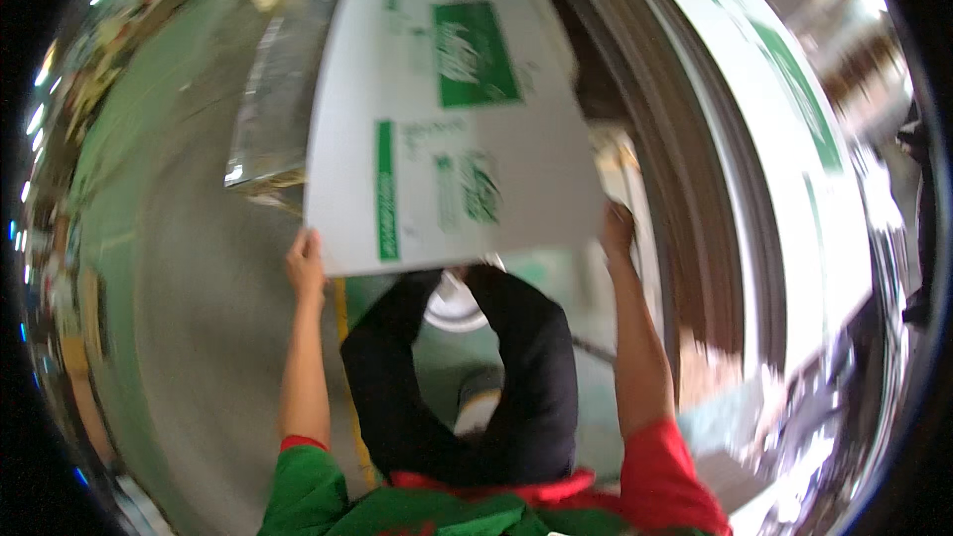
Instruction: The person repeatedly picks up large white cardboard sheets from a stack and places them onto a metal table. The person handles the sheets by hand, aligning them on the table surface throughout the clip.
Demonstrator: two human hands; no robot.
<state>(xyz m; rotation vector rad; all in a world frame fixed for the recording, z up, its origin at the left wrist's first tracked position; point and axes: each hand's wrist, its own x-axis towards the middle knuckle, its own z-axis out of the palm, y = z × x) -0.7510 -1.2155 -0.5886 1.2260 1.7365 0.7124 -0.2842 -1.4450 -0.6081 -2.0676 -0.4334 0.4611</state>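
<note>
A large flat white cardboard sheet (347, 139) with green printed blocks stretches away in front of me, above my knees. My left hand (305, 256) grips its near left corner, thumb on top and fingers out of sight underneath. At the near right edge, my right hand (617, 228) is closed on the same sheet. The far end of the sheet runs to the top of the picture, so what bears it there cannot be made out.
To my right stands a tall stack of brown cardboard sheets (685, 139), with a white and green printed sheet (794, 189) beyond it. A dark, shiny-edged flat surface (283, 89) lies left of my sheet. The floor (199, 288) is grey and green with a yellow line.
</note>
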